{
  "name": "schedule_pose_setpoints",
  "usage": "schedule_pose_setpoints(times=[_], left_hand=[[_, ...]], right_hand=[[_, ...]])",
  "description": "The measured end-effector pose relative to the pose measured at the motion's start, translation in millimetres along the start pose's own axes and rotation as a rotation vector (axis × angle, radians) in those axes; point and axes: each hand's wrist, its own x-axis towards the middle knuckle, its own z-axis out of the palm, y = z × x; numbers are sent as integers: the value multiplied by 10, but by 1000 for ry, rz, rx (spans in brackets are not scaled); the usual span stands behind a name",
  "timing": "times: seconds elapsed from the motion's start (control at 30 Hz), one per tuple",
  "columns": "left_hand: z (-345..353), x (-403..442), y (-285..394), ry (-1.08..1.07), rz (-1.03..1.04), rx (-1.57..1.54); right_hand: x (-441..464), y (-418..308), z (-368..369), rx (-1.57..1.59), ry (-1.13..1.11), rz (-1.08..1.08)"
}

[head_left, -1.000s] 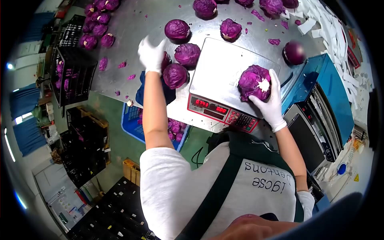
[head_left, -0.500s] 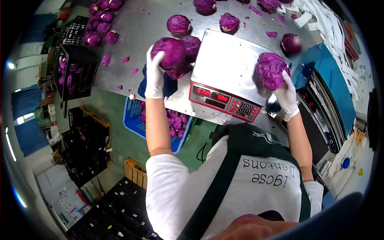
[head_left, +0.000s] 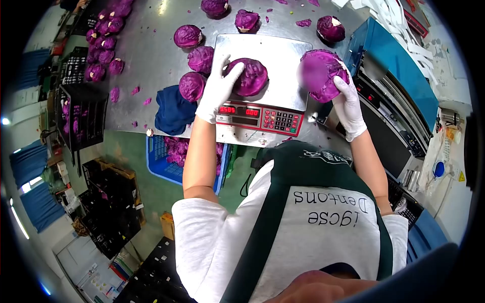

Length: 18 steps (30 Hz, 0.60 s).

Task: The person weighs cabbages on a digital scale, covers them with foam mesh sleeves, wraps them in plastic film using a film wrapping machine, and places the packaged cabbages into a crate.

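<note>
A red cabbage [head_left: 252, 78] rests on the steel pan of the weighing scale [head_left: 285, 53], whose display reads 0.585. At its left side is my left hand [head_left: 218, 93], white-gloved, with fingers stretched apart and the thumb overlapping the cabbage's edge. My right hand [head_left: 348, 103], also gloved, grips a larger loose-leaved red cabbage [head_left: 328, 83] from its right side, by the pan's right edge. Part of that cabbage is blurred. Left of the scale sit two more cabbages, one upper [head_left: 200, 59] and one lower [head_left: 192, 87], next to a dark blue cloth [head_left: 174, 111].
More cabbages [head_left: 187, 36] and leaf scraps lie on the steel table [head_left: 151, 60], with a cabbage pile [head_left: 106, 43] at far left. A blue crate [head_left: 164, 169] of purple leaves stands below the table edge. To the right is a blue machine [head_left: 399, 70] beside white strips [head_left: 404, 35].
My left hand has moved right and set its cabbage on the scale; its fingers have spread. The reading rose from 0.190 to 0.585. My right hand still holds its cabbage. The view has shifted.
</note>
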Motion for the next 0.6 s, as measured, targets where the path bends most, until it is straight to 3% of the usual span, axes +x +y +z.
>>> schedule_pose_setpoints(times=[0.1,0.33,0.6], left_hand=[[-87,-145,302,44,-48,-63],[-435,-325,230,331,9,-57],[-228,-337,254,315,65,-39]], right_hand=[[-41,-13,-24,25,-22,23],[-43,-10,-59,22,-33,59],[-4,-15,9,-77,-73,66]])
